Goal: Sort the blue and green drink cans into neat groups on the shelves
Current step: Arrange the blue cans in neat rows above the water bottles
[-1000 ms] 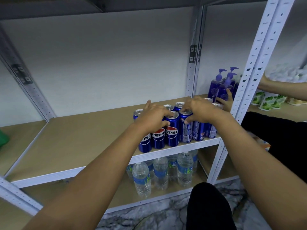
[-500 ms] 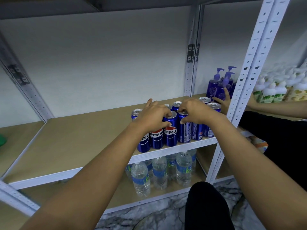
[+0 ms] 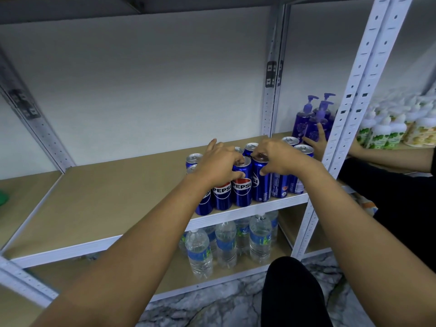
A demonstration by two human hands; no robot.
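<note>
A tan shelf in a white metal rack fills our view. Blue Pepsi cans stand clustered at its front right corner. Our left hand curls over the left cans' tops; our right hand pinches one front can, thumb on its side.

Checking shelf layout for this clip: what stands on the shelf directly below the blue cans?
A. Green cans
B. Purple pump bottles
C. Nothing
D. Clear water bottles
D: clear water bottles with blue labels stand on the lower shelf under the blue cans.
</note>
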